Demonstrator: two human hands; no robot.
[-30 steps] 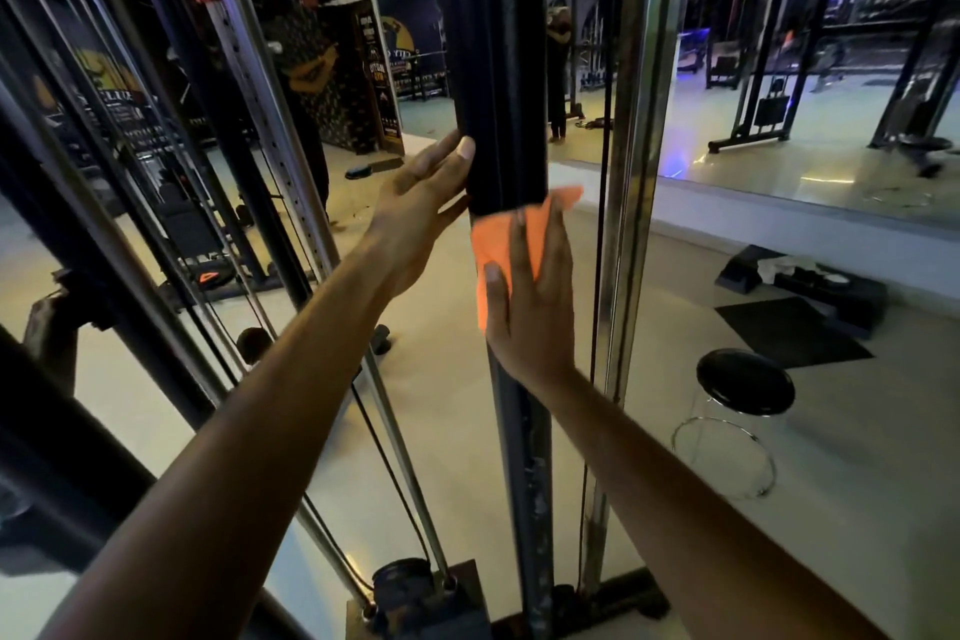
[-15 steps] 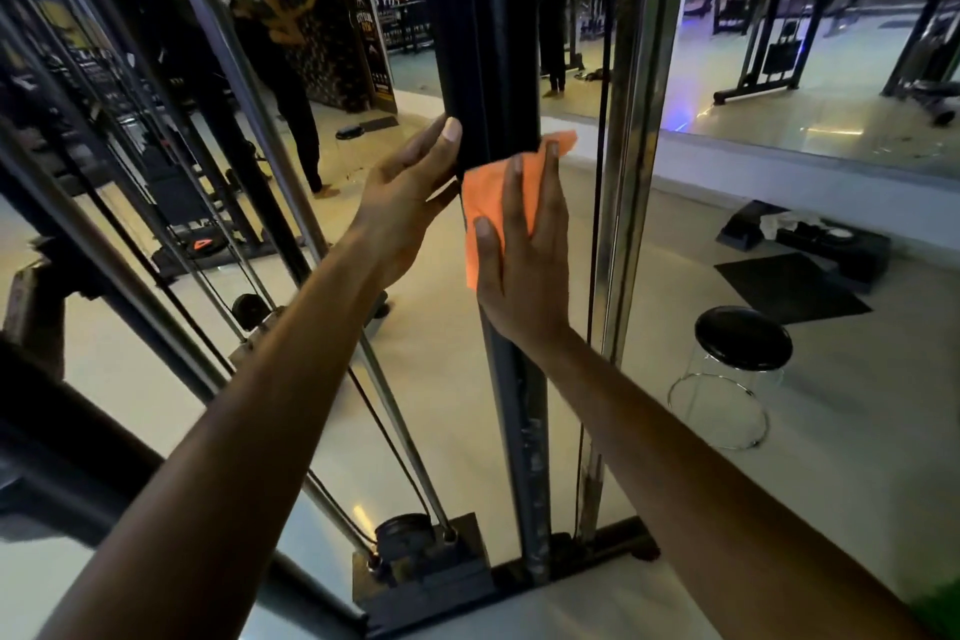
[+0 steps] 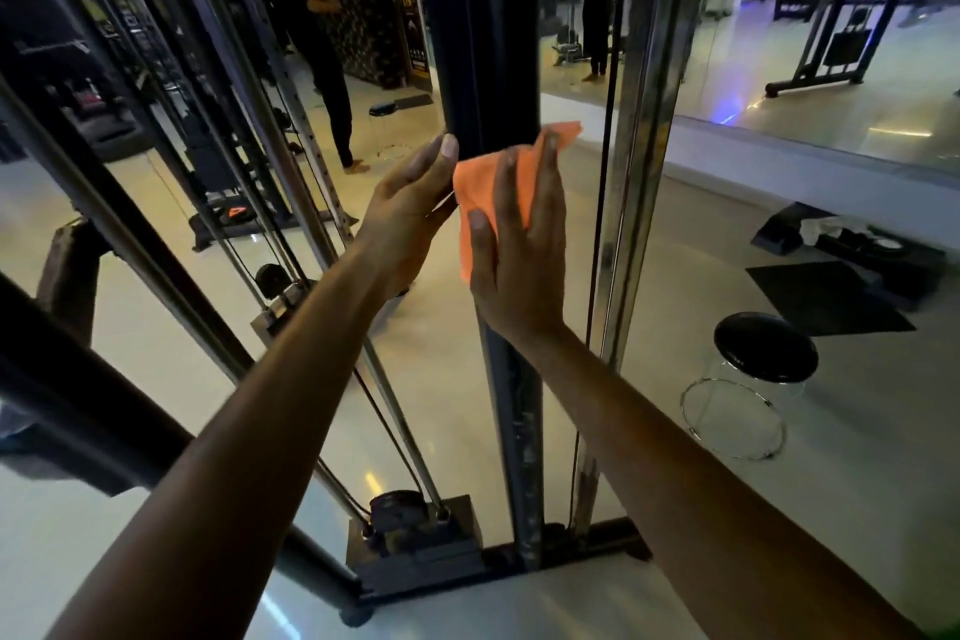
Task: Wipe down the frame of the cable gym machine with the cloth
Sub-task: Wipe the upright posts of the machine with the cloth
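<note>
A black upright post of the cable machine frame (image 3: 480, 16) rises through the middle of the view. My right hand (image 3: 519, 250) lies flat with straight fingers over an orange cloth (image 3: 480, 187), pressing it against the post at chest height. One corner of the cloth sticks out to the right of the post. My left hand (image 3: 410, 208) rests with straight fingers against the post's left side, beside the cloth. Below my hands the post runs down to the black base bar (image 3: 582, 551).
A chrome guide rod (image 3: 639, 120) and a thin cable (image 3: 605, 172) stand just right of the post. Slanted chrome rods (image 3: 291, 135) and the weight stack base (image 3: 415, 535) are on the left. A black round stool (image 3: 763, 353) stands at right. Mirrors reflect a standing person (image 3: 322, 42).
Both hands and the cloth have slid a little down the post, staying pressed against it, while the view tilted downward so more of the base shows.
</note>
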